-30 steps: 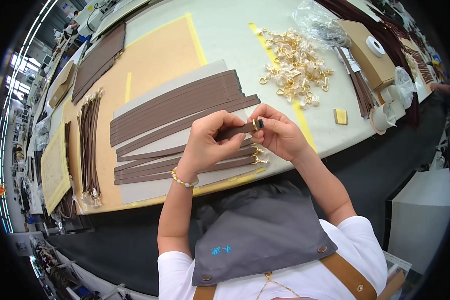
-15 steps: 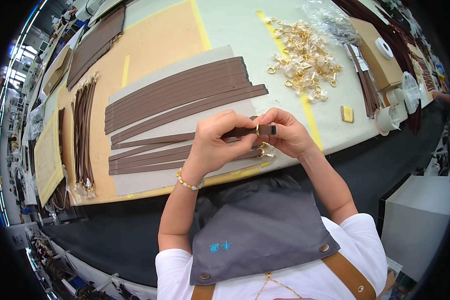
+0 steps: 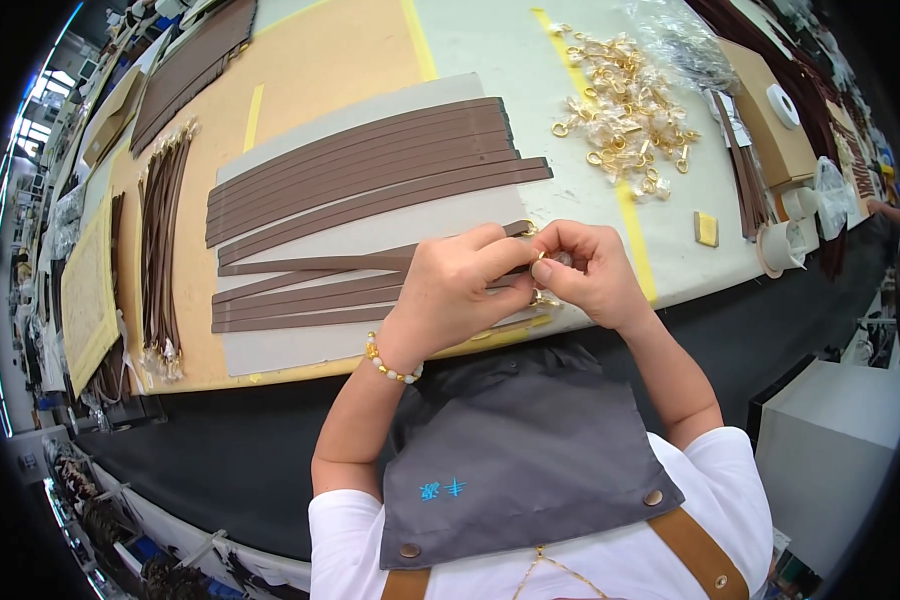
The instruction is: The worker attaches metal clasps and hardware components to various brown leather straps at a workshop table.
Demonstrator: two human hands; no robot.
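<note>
hands: left hand [image 3: 457, 290] pinches brown strap [image 3: 300, 264] | right hand [image 3: 590, 272] pinches gold clasp [image 3: 542, 257] | above table edge [image 3: 710, 290]

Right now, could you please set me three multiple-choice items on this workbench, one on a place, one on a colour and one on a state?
1. Where does the pile of gold clasps lie?
A. beyond the right hand
B. on the grey apron
C. left of the strap bundle

2. What colour are the flat straps on the grey board?
A. white
B. brown
C. blue

3. How do the hands stand?
A. both flat on the table
B. left hand and right hand pinching one strap end together
C. one hand hanging below the table

Answers: 1 A, the pile sits farther up the table, past the right hand; 2 B, every strap is brown; 3 B, both sets of fingertips meet at the strap's end.
</note>
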